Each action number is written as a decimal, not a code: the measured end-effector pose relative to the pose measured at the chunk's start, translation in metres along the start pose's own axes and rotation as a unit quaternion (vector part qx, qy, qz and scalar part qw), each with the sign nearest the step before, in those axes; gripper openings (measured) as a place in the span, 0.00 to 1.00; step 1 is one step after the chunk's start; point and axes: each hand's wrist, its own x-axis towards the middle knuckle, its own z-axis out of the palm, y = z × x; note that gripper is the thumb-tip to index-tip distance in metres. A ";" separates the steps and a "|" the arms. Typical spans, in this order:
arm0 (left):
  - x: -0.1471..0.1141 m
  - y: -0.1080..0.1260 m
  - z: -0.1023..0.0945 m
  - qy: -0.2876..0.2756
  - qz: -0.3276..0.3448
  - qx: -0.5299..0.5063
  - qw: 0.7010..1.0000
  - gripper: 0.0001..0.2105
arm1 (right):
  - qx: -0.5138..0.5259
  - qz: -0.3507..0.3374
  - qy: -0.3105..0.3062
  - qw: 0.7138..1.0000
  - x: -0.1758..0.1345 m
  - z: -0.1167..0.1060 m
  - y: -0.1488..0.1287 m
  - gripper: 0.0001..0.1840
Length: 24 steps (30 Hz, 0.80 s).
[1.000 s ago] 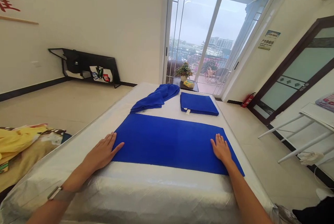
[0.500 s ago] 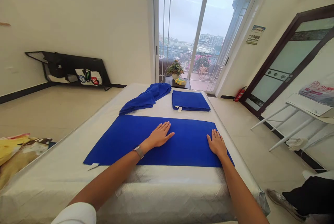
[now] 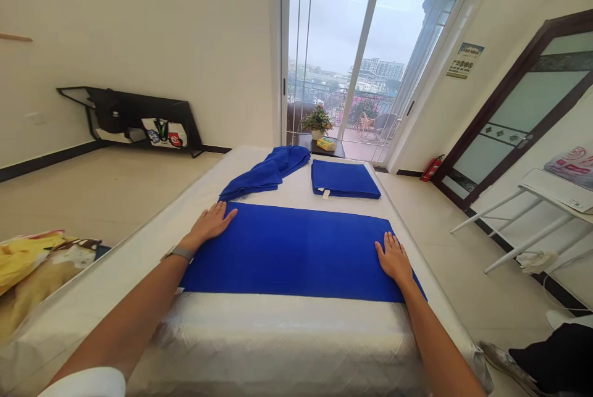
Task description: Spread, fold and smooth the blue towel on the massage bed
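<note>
A blue towel (image 3: pixel 296 255) lies spread flat as a wide strip across the near end of the plastic-covered mattress (image 3: pixel 259 332). My left hand (image 3: pixel 212 224) rests on its far left corner, fingers stretched out. At the right end, my right hand (image 3: pixel 395 257) lies palm down on the cloth with the fingers extended. Neither hand grips anything. Beyond the strip, a neat stack of folded blue towels (image 3: pixel 345 176) with a white tag sits to the right. Left of that stack is a loose, crumpled heap of blue towels (image 3: pixel 264 173), close to my left fingertips.
Past the mattress, a small dark table holds a potted plant (image 3: pixel 317 120) and a yellow packet (image 3: pixel 327 144). A white-legged table (image 3: pixel 537 199) stands at the right, with a person's dark-clothed leg (image 3: pixel 551 357) below. Yellow and brown fabric (image 3: pixel 41 267) lies at the left.
My left hand has slid left from the towel's middle to its far left corner. The right hand stays flat on the right end. The view has shifted slightly.
</note>
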 end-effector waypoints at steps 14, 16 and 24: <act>0.005 -0.013 0.011 0.047 -0.023 -0.028 0.998 0.41 | 0.004 -0.146 0.006 0.989 0.004 -0.026 -0.146 0.35; 0.006 -0.014 0.011 0.042 -0.027 -0.024 0.998 0.40 | 0.040 -0.216 -0.011 0.976 0.008 -0.023 -0.193 0.36; 0.007 -0.016 0.013 0.037 -0.024 -0.001 0.999 0.41 | 0.052 -0.226 -0.062 0.971 0.041 -0.004 -0.200 0.37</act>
